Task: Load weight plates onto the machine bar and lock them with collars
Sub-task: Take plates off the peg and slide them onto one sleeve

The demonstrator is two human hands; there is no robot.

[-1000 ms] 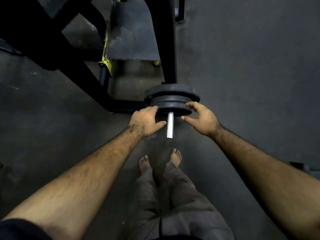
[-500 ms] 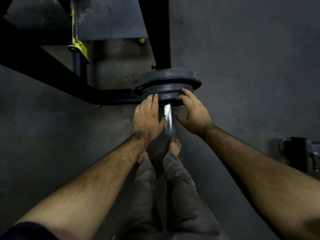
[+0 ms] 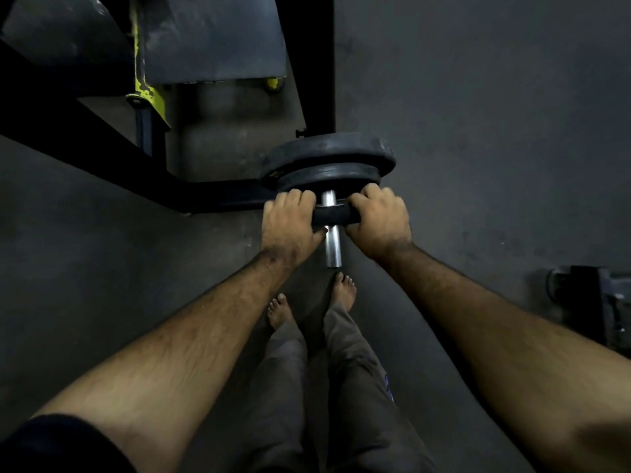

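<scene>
A silver machine bar [image 3: 333, 245] sticks out toward me, its free end bare. Two dark weight plates sit far up it: a large plate [image 3: 341, 148] at the back and a medium plate [image 3: 327, 175] against it. A small black plate [image 3: 334, 215] is on the bar a short gap in front of them. My left hand [image 3: 290, 227] grips its left edge and my right hand [image 3: 377, 223] grips its right edge, fingers curled over the rim. No collar is visible.
The machine's black frame [image 3: 102, 145] runs diagonally at left, with a yellow bracket [image 3: 148, 93] and a black upright post [image 3: 316, 63] behind the plates. Dark equipment [image 3: 587, 305] lies on the floor at right. My bare feet stand below the bar.
Both hands closed on the small front plate, which now sits apart from the other two, nearer me on the bar. The camera has moved closer.
</scene>
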